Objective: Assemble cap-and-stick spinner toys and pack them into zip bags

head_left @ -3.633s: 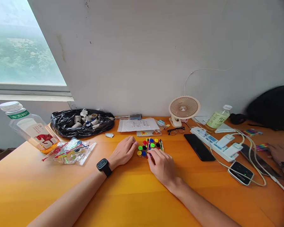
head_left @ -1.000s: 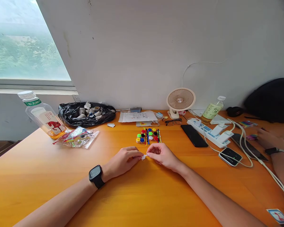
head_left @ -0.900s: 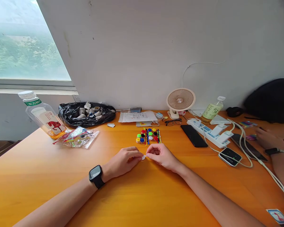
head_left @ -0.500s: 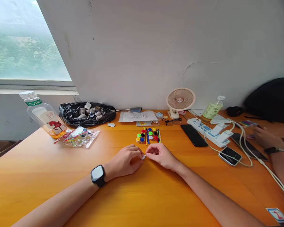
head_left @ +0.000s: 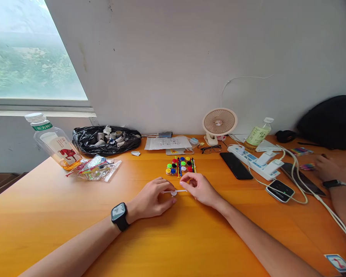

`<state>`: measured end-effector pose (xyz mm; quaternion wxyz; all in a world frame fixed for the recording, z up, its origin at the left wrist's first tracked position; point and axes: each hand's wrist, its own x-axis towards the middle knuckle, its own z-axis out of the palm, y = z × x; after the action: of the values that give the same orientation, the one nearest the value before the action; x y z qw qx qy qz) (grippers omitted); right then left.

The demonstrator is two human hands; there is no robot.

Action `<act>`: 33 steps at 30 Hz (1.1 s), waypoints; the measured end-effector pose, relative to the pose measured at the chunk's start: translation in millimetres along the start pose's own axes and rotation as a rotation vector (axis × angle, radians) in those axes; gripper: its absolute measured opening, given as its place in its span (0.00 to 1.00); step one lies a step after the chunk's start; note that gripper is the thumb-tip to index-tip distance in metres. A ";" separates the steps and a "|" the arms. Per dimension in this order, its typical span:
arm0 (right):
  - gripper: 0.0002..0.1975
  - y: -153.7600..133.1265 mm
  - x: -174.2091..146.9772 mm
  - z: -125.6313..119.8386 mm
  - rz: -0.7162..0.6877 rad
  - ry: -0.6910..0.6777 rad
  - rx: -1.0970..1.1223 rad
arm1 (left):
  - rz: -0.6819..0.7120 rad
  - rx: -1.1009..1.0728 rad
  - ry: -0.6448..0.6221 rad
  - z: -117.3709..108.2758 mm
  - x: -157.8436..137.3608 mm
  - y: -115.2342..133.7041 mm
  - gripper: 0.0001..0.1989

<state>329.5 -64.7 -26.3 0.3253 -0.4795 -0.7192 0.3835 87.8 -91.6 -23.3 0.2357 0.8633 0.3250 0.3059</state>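
A small white round piece with a thin white rod across it rests on the table between my hands. My left hand, with a black watch on the wrist, has its index finger over the rod's left part and its thumb apart, just below the round piece. My right hand is at the rod's right end, thumb and fingers curved and apart. Beyond them sit two groups of colourful plastic spools in yellow, green, red, blue, black and white, with coloured rods standing among and beside them.
On the left stand a tilted-looking tea bottle, clear plastic packets and a black bag of scraps. Toward the right are a fan, glasses, a phone, a power strip and cables. Another person's hand works at far right.
My fingers have loosened and spread around the white piece, so its rod now shows at both sides. My right hand has shifted slightly right. The other person's hand has moved a little.
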 end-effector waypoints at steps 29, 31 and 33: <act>0.17 3.2 -2.8 -10.5 -0.132 0.159 -0.294 | -0.268 0.003 0.205 -13.7 2.9 -46.9 0.07; 0.17 1.7 -3.5 -10.8 -0.140 0.160 -0.310 | -0.264 0.005 0.200 -13.8 2.8 -46.6 0.07; 0.17 0.7 -3.6 -11.6 -0.144 0.157 -0.322 | -0.249 0.006 0.195 -14.2 3.0 -46.0 0.07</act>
<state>340.7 -65.1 -21.5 0.3261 -0.5011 -0.7761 0.2007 60.7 -55.3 -40.1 0.2365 0.7832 0.4517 0.3558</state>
